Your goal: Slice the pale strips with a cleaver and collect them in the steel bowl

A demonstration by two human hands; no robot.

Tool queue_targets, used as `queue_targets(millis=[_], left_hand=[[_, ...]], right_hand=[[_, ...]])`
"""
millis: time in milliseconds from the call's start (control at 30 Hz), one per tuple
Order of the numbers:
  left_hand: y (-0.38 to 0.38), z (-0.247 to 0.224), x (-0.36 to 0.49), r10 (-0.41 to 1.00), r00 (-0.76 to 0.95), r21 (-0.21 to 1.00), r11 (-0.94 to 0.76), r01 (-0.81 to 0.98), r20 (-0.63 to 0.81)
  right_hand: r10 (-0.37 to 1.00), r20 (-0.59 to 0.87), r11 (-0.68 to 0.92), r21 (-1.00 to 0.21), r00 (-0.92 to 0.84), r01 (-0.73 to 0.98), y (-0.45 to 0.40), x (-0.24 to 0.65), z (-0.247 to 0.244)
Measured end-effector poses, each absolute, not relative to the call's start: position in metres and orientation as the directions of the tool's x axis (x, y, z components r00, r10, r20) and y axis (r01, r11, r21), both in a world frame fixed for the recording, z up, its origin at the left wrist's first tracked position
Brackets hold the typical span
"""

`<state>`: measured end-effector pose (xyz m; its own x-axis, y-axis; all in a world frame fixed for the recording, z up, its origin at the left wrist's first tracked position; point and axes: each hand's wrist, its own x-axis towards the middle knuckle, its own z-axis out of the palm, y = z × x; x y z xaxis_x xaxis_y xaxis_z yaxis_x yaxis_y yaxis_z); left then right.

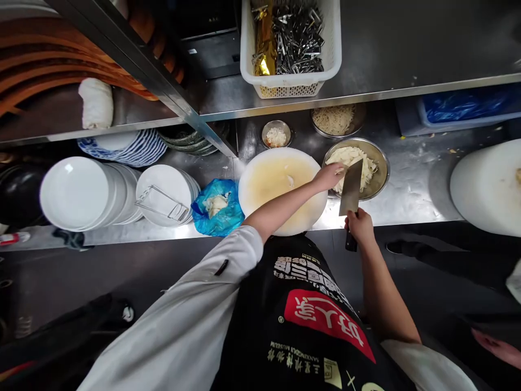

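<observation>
In my right hand is a cleaver, gripped by its dark handle, its broad blade tilted up over the near side of a metal bowl. Pale shredded strips fill that bowl. My left hand reaches across a round white cutting board to the bowl's left rim, close beside the blade. Its fingers look drawn together, and whatever they may hold is hidden. On the board lie a wet yellowish patch and a small pale scrap.
Behind the board stand a small bowl of chopped pale bits and a bowl of thin strips. A blue plastic bag and plate stacks are at left. A shelf above carries a basket of clips. Another board is right.
</observation>
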<state>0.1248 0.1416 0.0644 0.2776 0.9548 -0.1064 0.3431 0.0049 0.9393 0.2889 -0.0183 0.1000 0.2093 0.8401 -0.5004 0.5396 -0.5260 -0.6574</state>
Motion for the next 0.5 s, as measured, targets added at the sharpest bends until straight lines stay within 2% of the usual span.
queue_targets(millis=[67,133,167,233,300,333,400,500], left_hand=[[0.108,0.066,0.075,0.942,0.308,0.966,0.052,0.254,-0.132],[0.065,0.066,0.004,0.965,0.172,0.955,0.150,0.257,-0.198],[0.042,0.066,-0.036,0.971,0.046,0.929,0.209,0.305,-0.233],[-0.001,0.063,-0.120,0.925,-0.260,0.812,0.370,0.452,-0.276],[-0.036,0.055,-0.198,0.820,-0.490,0.618,0.555,0.557,-0.294],[-0.050,0.050,-0.231,0.784,-0.526,0.521,0.615,0.592,-0.329],[-0.070,0.034,-0.281,0.750,-0.488,0.358,0.649,0.671,-0.446],[-0.078,0.008,-0.315,0.768,-0.367,0.260,0.555,0.790,-0.525]], right_hand=[[0.876,-0.465,-0.374,-0.490,0.127,0.787,-0.040,0.292,0.113],[0.881,-0.472,-0.205,-0.389,-0.004,0.898,-0.072,0.288,0.122],[0.872,-0.485,-0.136,-0.368,-0.065,0.920,-0.090,0.284,0.125],[0.839,-0.524,-0.044,-0.336,-0.148,0.941,-0.123,0.271,0.126],[0.803,-0.571,-0.013,-0.305,-0.172,0.952,-0.146,0.256,0.122],[0.787,-0.594,-0.015,-0.290,-0.168,0.957,-0.154,0.247,0.119],[0.760,-0.630,-0.017,-0.261,-0.157,0.965,-0.159,0.228,0.113],[0.742,-0.648,0.041,-0.214,-0.173,0.976,-0.138,0.191,0.108]])
